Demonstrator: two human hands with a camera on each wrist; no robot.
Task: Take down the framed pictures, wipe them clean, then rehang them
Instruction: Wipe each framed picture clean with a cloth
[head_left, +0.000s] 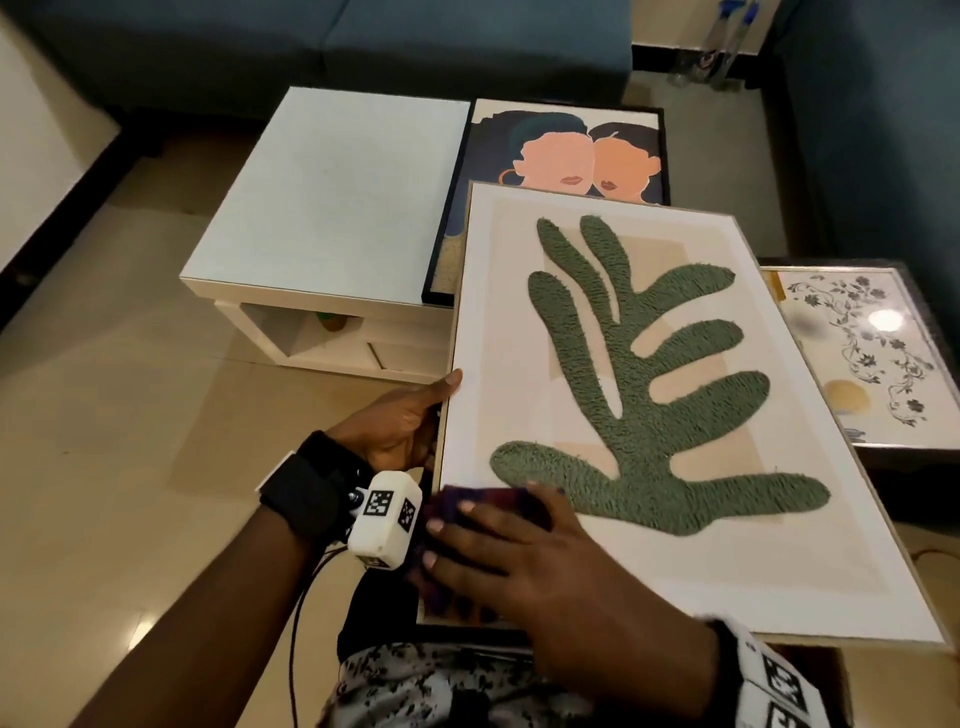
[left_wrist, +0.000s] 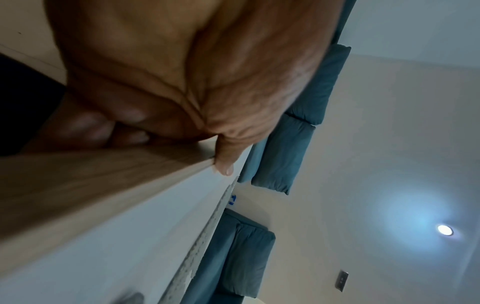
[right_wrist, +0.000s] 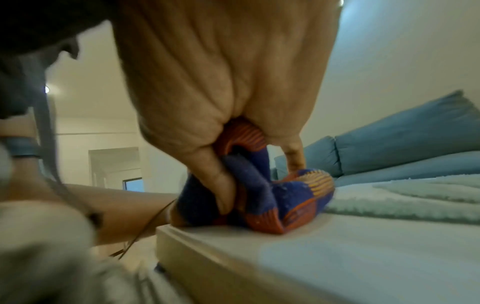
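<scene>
A large pale-framed picture with a tufted green leaf shape lies tilted across my lap and the tables. My left hand grips its left edge, thumb on the front face and fingers curled under; the left wrist view shows the same hand on the wooden frame. My right hand presses a bunched blue and orange cloth onto the picture's near left corner. In the right wrist view its fingers curl round the cloth on the frame.
A black-framed picture of two faces lies on a white low table. A third framed picture with flowers lies at right on a dark table. Teal sofas stand behind and to the right. Tiled floor spreads at left.
</scene>
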